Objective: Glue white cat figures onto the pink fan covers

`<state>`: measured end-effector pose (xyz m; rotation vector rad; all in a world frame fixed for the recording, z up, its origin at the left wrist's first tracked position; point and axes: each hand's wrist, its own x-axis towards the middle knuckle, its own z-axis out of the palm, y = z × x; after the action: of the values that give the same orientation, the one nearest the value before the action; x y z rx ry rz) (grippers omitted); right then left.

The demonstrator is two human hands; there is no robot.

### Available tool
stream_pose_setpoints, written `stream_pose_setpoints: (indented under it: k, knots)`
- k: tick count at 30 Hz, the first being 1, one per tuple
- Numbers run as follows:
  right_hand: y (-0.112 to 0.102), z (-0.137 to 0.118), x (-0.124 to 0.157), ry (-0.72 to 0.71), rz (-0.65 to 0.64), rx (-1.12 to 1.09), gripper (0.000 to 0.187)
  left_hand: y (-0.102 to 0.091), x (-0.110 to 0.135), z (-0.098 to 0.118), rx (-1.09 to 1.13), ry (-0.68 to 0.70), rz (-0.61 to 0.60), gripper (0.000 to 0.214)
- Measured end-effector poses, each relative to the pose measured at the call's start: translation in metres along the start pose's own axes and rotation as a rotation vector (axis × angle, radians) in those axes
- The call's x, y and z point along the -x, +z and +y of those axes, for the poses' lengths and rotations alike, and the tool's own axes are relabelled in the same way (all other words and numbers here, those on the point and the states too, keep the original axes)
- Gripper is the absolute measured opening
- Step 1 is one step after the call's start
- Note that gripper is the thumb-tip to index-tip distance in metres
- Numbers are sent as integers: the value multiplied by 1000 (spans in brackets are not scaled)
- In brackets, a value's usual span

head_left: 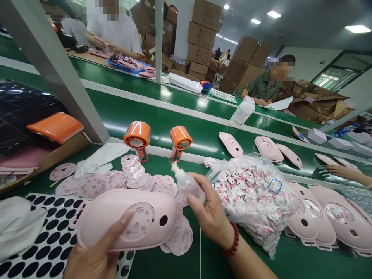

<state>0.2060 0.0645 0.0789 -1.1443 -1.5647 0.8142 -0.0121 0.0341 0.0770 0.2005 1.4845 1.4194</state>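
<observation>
While the left hand [90, 257] holds a pink oval fan housing [128, 221] above the green table [165, 263], its thumb presses on the round face panel and its other fingers are hidden beneath. The right hand [210, 215] has its fingers curled around a small translucent squeeze bottle [187, 186], pinching it with the nozzle pointing up and left, clear of the housing. Just beside that hand slumps a clear plastic bag [252, 205], packed with small pink-and-white printed discs [235, 186], a blue-edged label [275, 186] on its side. Larger pink round pieces [135, 174] lie stacked and scattered beyond the housing, between it and two orange fans [159, 137]. Farther up the line, a blue tray [128, 66] heaped with pink parts sits in front of a co-worker [113, 27], and cardboard cartons [202, 38] rise in stacks behind. A white plastic bottle [241, 113] sits tilted on the next belt.
</observation>
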Motion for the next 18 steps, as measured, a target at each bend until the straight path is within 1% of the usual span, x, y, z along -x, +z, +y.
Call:
stream_pose_setpoints:
  k: [2,4,7,11,14,16,18]
  knots:
    - [-14,-20,15,-94,-34,-54,36,3,7,0,-14,10,-15,52]
    - [-22,-36,24,-89,-25,-116,36,6,15,-1,-31,54,-49,49]
    - [-22,-52,29,-79,15,-111,33,7,23,-8,-58,115,-75,48]
    - [-14,-60,30,-126,33,-91,28,-7,22,-25,-135,214,-39,47]
    - [-11,-62,30,-148,14,-70,25,-21,17,-37,-206,271,-62,44]
    - [-11,-64,30,-154,2,-49,23,-28,15,-40,-261,314,-83,41]
    - [-12,-65,30,-159,-7,-35,22,-28,18,-37,-271,358,-81,44]
